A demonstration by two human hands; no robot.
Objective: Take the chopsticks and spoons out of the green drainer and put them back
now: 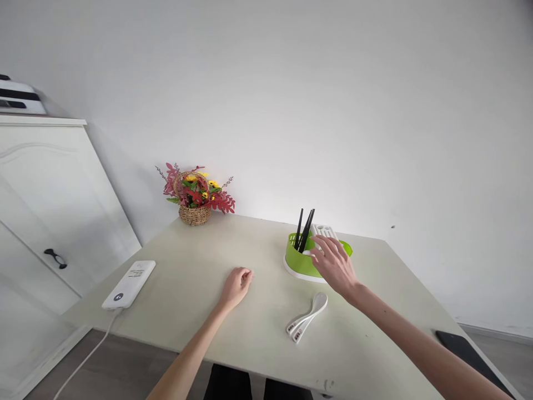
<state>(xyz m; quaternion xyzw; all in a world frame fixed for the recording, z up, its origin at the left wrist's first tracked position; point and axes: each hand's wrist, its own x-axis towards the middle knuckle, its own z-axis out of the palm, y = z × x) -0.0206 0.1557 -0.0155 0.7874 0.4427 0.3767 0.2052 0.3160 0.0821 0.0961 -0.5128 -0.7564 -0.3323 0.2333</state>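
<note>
My right hand [334, 265] reaches over a green utensil holder [300, 263] on a white base. Its fingers are stretched and slightly bent, with the thumb apart below them. Just left of the thumb, a small white piece [307, 253] shows inside the holder; I cannot make out what it is. Black chopsticks [306, 232] lean upright in the holder's left part, and a white slotted piece [323, 229] stands at its back. Two white spoons [308, 318] lie overlapping on the table in front. My left hand [236, 287] rests on the tabletop, fingers curled in, nothing visible in them.
A wicker basket of artificial flowers [195, 214] stands at the table's back left. On the left edge lies a white power bank [130, 284] with a cable [85, 358] hanging down. A black phone [468, 355] lies at the right edge. A white cabinet [54, 205] stands left.
</note>
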